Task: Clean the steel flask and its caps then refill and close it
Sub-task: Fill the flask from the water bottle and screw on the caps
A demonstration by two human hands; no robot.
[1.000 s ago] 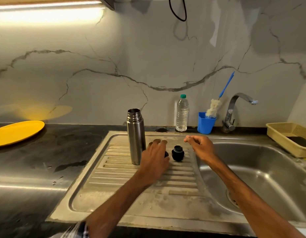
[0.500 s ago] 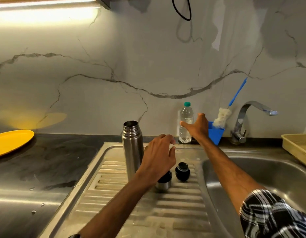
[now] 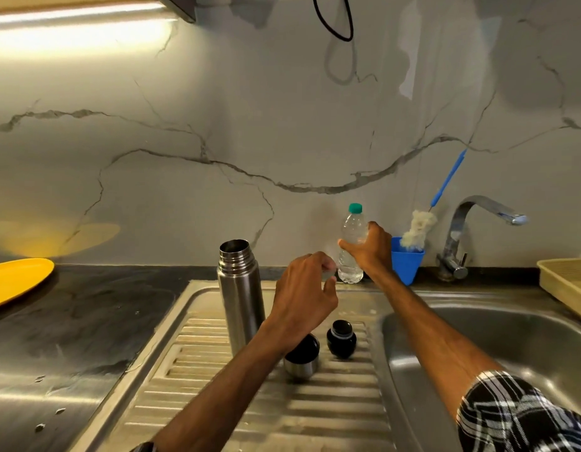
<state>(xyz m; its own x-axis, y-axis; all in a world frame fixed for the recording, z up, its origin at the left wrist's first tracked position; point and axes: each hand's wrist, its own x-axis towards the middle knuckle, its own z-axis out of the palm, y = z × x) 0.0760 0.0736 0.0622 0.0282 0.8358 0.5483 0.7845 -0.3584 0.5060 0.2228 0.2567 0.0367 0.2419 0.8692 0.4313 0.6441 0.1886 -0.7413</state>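
Observation:
The open steel flask (image 3: 240, 291) stands upright on the ribbed drainboard (image 3: 256, 402). Just right of it sit its steel cup cap (image 3: 301, 358), mouth up and partly behind my left wrist, and the black inner stopper (image 3: 341, 338). My left hand (image 3: 302, 295) hovers above the cup cap with loosely curled fingers, holding nothing. My right hand (image 3: 369, 251) wraps around the clear plastic water bottle (image 3: 350, 233) with a green cap, which stands at the back wall.
A blue cup (image 3: 406, 265) holding a bottle brush (image 3: 419, 228) stands beside the tap (image 3: 478, 223). The sink basin (image 3: 510, 340) lies to the right, a beige tray (image 3: 566, 282) at far right. A yellow plate (image 3: 15, 282) rests on the dark counter at left.
My right hand reached back from above the stopper and closed around the water bottle. My left hand lifted off the cup cap and rose a little.

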